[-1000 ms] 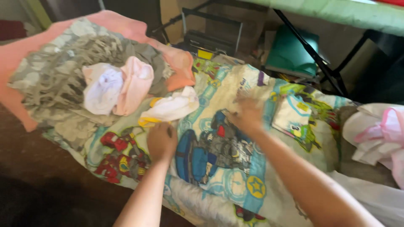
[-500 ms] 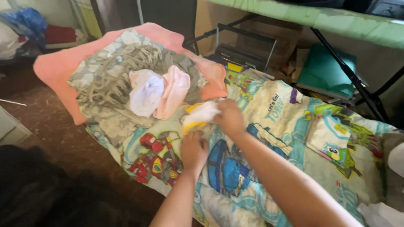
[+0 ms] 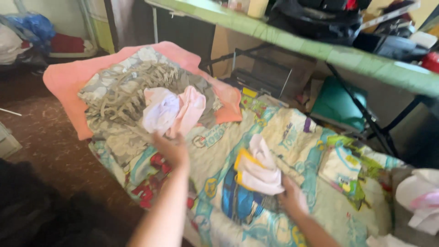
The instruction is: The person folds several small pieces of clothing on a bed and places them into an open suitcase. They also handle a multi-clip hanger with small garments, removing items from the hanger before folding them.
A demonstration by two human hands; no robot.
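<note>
— What does your right hand (image 3: 292, 197) hold?
— Your fingers are clamped on a small white garment with yellow trim (image 3: 257, 168), lifted just above the cartoon-print blanket (image 3: 283, 132), at about five o'clock in view.
— And your left hand (image 3: 172, 148)?
— It's at seven o'clock, fingers loosely together, just below the white and pink clothes (image 3: 173, 110) on the grey patterned pile (image 3: 120, 93).

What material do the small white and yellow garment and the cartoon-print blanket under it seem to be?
White and yellow garment, held by the right hand: probably soft matte knit, like cotton; it bunches in loose folds. Cartoon-print blanket: seemingly thin printed woven cloth, matte, lying in shallow wrinkles. The fibres are not certain from the look alone.
</note>
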